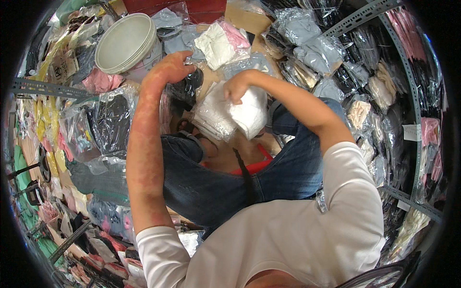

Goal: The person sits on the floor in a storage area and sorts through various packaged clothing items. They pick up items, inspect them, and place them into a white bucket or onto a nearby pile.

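White bundle: the white bundle (pixel 211 117) lies between the spread knees; layered, creased and shiny in its left part, smoother and rounded under the right hand.
Right hand: on top of the bundle, the right hand (pixel 236 86) is curled with fingers bent downward; blurred, so I cannot tell whether they grip it or only press.
Left hand: beyond the bundle and to its left, the left hand (pixel 173 68) has fingers loosely parted, with nothing visible between them; whether they touch the dark packet (pixel 186 87) just below, I cannot tell.
Open room: a strip of brown floor (pixel 223 161) shows on the near side of the bundle, running to a smooth red stool (pixel 252 167); the jeans (pixel 297 158) close it in left and right.
Far edge: crinkly clear plastic crowds up beyond the bundle, including a soft pink-and-white packet (pixel 222 43).
Far left of bundle: round, pale, smooth tubs (pixel 122 45), nested and tilted.
Side edges: slotted metal bars, the left bar (pixel 50 88) well away from the bundle, the right bar (pixel 362 18) beyond it, slanting.
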Demonstrator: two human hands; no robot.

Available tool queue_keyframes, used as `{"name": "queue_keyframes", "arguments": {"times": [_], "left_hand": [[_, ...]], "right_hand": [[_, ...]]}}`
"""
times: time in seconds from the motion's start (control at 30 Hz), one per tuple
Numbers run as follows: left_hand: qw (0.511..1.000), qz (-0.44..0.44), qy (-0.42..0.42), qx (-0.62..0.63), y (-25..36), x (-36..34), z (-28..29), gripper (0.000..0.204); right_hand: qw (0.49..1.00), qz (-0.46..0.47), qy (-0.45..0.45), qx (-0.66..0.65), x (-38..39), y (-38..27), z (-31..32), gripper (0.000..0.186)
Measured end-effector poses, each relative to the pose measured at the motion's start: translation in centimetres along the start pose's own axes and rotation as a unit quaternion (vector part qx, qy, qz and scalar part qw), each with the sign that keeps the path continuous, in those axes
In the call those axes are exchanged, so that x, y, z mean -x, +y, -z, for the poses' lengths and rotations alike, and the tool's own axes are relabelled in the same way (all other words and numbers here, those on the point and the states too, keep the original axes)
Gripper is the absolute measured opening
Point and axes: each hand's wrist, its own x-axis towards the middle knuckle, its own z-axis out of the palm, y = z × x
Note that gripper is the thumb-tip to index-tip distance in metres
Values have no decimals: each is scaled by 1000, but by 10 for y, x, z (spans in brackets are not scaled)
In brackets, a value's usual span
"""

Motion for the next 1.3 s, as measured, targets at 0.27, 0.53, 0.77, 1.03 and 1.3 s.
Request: {"name": "queue_keyframes", "arguments": {"times": [0.27, 0.53, 0.77, 1.03, 1.3], "left_hand": [[1000, 3, 7, -4, -11, -7, 1, 60], [999, 16, -29, -5, -7, -12, 0, 59], [998, 15, -43, -31, -10, -14, -15, 55], [992, 50, -102, -46, 4, -20, -19, 58], [992, 43, -114, -37, 9, -40, -24, 57]], "right_hand": [[799, 38, 599, 38, -146, 7, -99, 52], [855, -121, 504, -2, -150, 31, -189, 51], [877, -112, 456, -97, -149, 34, -169, 36], [566, -190, 762, -249, -134, 129, -97, 31], [160, -5, 582, -797, -89, 240, -53, 63]]}}
